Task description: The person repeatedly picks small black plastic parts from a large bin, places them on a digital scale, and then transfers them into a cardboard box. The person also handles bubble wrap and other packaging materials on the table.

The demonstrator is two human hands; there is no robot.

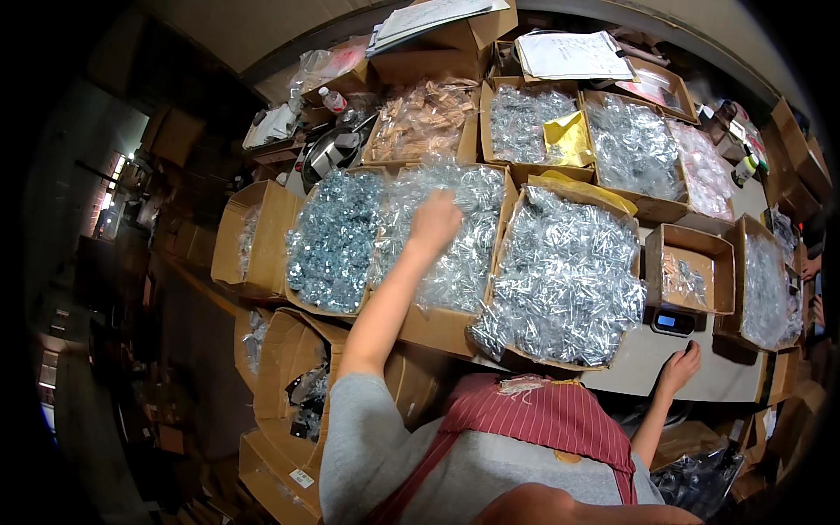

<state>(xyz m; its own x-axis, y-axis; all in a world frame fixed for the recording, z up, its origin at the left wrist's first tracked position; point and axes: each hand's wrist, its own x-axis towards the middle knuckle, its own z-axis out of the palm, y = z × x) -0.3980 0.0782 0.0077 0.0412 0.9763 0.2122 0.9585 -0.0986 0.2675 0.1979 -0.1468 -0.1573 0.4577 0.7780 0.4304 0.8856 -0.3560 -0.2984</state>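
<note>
Left grip [437, 217] first: through the head camera I have it reaching into the carton [437, 331] just left of the big heap of bagged screws [569, 280], its knuckles up and its fingers curled down against the clear bags of metal pieces [464, 262] in there; the fingertips are hidden from me, so I cannot tell whether it is grasping one. My right grip [679, 367] is released, its fingers loosely bent at the near edge of the bench [726, 376], to the right of the heap. Between that grip and the small carton [700, 241], I see a dark scale [674, 322] with a lit display, also right of the heap; a few little bags [687, 278] lie in the small carton. Farther left of the heap, beyond the carton I reach into, stands a mound of bluish metal parts [332, 245]. Behind the heap I make out a yellow bag [569, 138] on more clear packets [521, 122], and behind those, papers [573, 54]. Orange-brown packets [429, 114] sit behind the heap to its left.
</note>
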